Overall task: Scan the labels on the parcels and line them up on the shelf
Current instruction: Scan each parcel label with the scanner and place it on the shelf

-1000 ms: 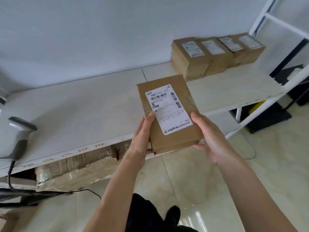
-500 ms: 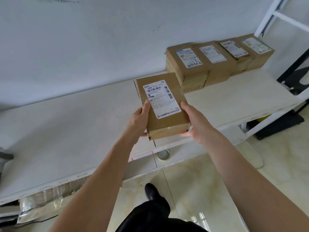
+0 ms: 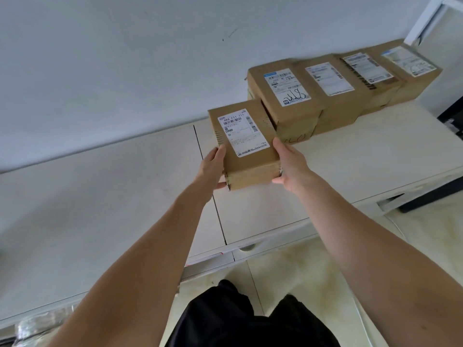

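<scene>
Both hands are clamped on one cardboard parcel (image 3: pixel 244 144): the left hand (image 3: pixel 213 166) is curled round its left side wall with the thumb up on the top edge, and the right hand (image 3: pixel 290 164) is curled round the right side wall. The parcel is held label up over the white shelf (image 3: pixel 350 171); whether its base is already touching the board cannot be told.

The coming move is judged to turn on the gap to the row of four parcels (image 3: pixel 345 88) lined up along the wall. From the hands, the row's open end, the leftmost parcel (image 3: pixel 285 93), lies at about 1 o'clock. The held parcel's long axis runs roughly 11 to 5 o'clock, nearly parallel to those in the row. Its far right corner is seen just beside the leftmost parcel's near left corner, overlapping it in view; contact cannot be confirmed. The right hand is the nearer one to the row, so its fingers would be the ones at risk of being pinched if the parcel were slid flush.

Compared with half a second ago, the parcel has been carried further over the shelf and closer to the row's end.
</scene>
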